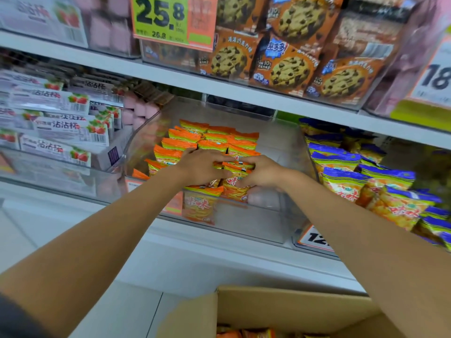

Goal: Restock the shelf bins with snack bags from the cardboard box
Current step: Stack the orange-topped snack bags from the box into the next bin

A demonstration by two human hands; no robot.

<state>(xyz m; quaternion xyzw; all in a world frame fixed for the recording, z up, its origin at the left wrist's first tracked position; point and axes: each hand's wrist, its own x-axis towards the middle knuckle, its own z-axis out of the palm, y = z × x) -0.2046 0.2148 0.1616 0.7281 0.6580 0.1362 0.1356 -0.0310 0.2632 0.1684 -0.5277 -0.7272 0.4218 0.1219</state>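
In the clear bin (273, 211) on the middle shelf, both hands down among the orange bags (210, 140). Left hand (202, 167) spread flat over the near rows, right hand (262, 173) closed around a small cluster at the front right. Best to slide these upright into the bare gap on the right, tops level with the rows behind, nothing crushed. Down near, cardboard box (292, 311) open, more orange bags waiting inside. Blue bags (366, 176) off right, well clear.

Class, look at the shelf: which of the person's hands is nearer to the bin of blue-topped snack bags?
Right. The right hand rests on the orange bags, on the side toward the blue-topped bags; the left hand is beside it, farther away.
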